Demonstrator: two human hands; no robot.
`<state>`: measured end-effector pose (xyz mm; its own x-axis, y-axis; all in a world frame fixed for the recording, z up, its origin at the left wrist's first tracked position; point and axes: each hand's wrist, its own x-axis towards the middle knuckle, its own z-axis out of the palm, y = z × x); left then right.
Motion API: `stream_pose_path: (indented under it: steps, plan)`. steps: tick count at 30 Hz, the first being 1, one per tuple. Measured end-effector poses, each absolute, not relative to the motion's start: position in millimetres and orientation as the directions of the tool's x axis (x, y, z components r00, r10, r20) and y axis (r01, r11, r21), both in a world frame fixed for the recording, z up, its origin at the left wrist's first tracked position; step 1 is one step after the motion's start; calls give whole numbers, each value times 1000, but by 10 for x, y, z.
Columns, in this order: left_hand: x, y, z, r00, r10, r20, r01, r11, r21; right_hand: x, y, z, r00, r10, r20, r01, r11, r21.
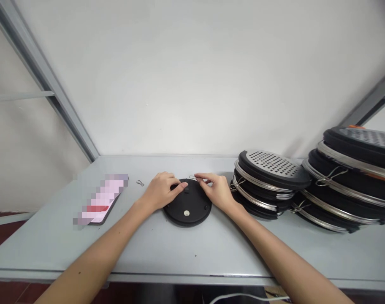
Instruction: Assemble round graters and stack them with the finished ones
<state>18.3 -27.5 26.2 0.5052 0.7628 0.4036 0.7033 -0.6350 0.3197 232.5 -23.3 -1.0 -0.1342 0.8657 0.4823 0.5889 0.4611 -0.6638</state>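
Observation:
A round black disc with a pale round spot near its front lies on the grey shelf. My left hand rests on the disc's upper left edge, fingers bent over the rim and thumb on top near a small black tab. At the disc's upper right is my right hand, its thumb and index finger pinching a small wire clip just behind the rim. Another wire clip lies on the shelf to the left of my left hand.
A phone, partly pixelated, lies at the left of the grey shelf. Two stacks of black discs with metal rings, the nearer stack and the farther-right stack, stand at the right. A wall rises behind.

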Motion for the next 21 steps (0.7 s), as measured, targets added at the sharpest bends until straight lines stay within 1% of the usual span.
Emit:
stream_pose_path:
  steps: [2,5,6,8,10,12,18,19,21]
  plan:
    - [191,-248,200,443,787,429,730,-594,337,2276,-173,9,-163,872,461,565,466,-681]
    - [203,-216,120,328,833,446,752,-516,410,2201,-69,-3,-189,876,443,550,468,-692]
    - [200,-201,102,314,839,443,746,-507,432,2183,-41,-19,-194,875,443,550,471,-689]
    - [182,-167,80,343,831,439,714,-534,453,2164,-6,-61,-208,874,440,548,476,-688]
    - [161,-137,71,396,807,438,686,-577,444,2164,0,-99,-217,879,424,539,470,-699]
    - [153,-120,68,410,801,437,686,-586,431,2169,-11,-121,-216,884,414,533,462,-709]
    - [239,-130,73,365,839,403,711,-531,461,2167,-22,-120,-242,860,449,528,505,-683]
    - [259,-133,80,354,849,393,727,-514,455,2166,-18,-122,-243,860,448,526,505,-684]
    - [296,-142,105,344,858,382,779,-488,394,2168,-12,-124,-239,863,444,538,499,-680]
